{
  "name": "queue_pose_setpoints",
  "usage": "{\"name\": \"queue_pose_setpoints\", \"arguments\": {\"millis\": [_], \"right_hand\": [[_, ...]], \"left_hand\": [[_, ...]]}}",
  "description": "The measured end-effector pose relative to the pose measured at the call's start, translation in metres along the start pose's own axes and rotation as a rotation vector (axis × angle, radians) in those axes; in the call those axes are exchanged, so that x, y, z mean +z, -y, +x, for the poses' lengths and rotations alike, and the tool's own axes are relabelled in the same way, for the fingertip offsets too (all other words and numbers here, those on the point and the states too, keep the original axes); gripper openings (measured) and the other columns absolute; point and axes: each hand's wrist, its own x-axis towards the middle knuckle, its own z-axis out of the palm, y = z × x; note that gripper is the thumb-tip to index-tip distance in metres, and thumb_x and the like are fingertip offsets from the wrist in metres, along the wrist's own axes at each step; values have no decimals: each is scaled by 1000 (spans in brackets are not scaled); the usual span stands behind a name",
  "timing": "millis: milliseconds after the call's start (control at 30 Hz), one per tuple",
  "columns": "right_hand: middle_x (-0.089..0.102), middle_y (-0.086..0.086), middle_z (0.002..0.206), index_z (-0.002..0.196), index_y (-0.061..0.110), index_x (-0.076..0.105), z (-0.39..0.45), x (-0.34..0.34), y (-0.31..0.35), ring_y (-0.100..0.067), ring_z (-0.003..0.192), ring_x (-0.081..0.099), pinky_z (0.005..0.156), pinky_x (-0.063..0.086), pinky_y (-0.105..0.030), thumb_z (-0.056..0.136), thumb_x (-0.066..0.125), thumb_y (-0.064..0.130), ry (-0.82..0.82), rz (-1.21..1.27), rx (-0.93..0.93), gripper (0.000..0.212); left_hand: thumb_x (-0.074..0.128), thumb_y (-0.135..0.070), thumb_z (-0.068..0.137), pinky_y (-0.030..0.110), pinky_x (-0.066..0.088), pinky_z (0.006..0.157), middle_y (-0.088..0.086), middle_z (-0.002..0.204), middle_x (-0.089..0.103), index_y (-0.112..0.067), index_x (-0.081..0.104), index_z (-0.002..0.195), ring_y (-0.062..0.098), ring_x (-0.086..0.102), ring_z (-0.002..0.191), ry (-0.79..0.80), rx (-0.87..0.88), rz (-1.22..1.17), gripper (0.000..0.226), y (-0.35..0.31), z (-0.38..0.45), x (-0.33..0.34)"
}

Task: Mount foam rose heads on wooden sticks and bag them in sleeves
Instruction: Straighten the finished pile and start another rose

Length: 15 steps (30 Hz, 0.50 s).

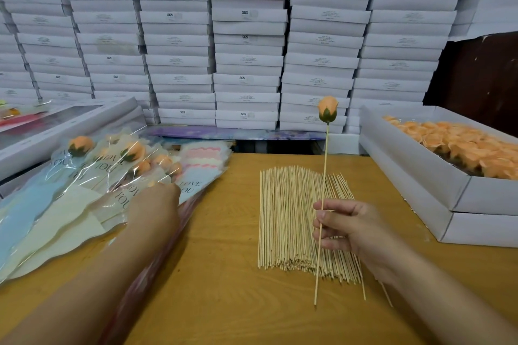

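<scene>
A yellow-brown wooden worktop (224, 274) fills the near part of the room, and the landmark on it is the flat pile of sticks (297, 218) at its middle. Behind the pile rises a wall of stacked white boxes (246, 36), many stamped SGS. Right of the pile stands an open white tray (414, 176) full of orange rose heads (462, 148). Left of the pile lie fanned sleeves (70, 204), several already holding roses. Over the pile's right edge the right hand (350, 228) pinches one stick (322, 190) upright, a rose head (328, 109) mounted on top. The left hand (157, 204) rests on the sleeves; its fingers are hidden, so I cannot tell its grip.
</scene>
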Motion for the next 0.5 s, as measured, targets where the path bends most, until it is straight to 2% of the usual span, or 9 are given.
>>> {"name": "queue_pose_setpoints", "arguments": {"millis": [100, 200, 367, 433, 500], "right_hand": [[75, -15, 83, 100, 8, 76, 0, 0, 0, -26, 73, 74, 55, 59, -27, 84, 73, 4, 3, 3, -2, 16], [75, -15, 84, 95, 12, 78, 0, 0, 0, -27, 74, 74, 56, 59, -28, 83, 75, 6, 0, -3, -1, 14], [76, -14, 86, 90, 17, 80, 1, -1, 0, -27, 77, 75, 59, 60, -28, 83, 75, 8, 2, -26, 0, 13], [76, -15, 86, 91, 16, 80, 1, -1, 0, -27, 77, 75, 58, 60, -28, 84, 74, 7, 1, -24, 1, 13], [76, -15, 87, 94, 14, 79, 1, -2, 0, -28, 77, 75, 58, 60, -28, 85, 73, 6, -2, -27, 2, 13]], "left_hand": [[60, -13, 88, 32, 47, 63, 0, 84, 60, -18, 61, 85, 23, 58, 77, -21, -14, -63, 5, 3, 2, 0], [72, -36, 86, 30, 43, 60, 0, 82, 59, -22, 55, 77, 22, 58, 76, -11, -25, -190, 24, 3, 6, 3], [66, -57, 87, 29, 46, 63, -2, 85, 61, -21, 56, 78, 17, 56, 76, 53, 44, -235, 38, -3, 7, 9], [57, -69, 86, 27, 41, 54, -3, 73, 61, -18, 60, 73, 12, 55, 65, 58, 36, -275, 52, -6, 6, 10], [56, -64, 90, 26, 37, 51, -3, 66, 59, -18, 59, 69, 10, 53, 61, 51, 9, -333, 50, -6, 7, 12]]}}
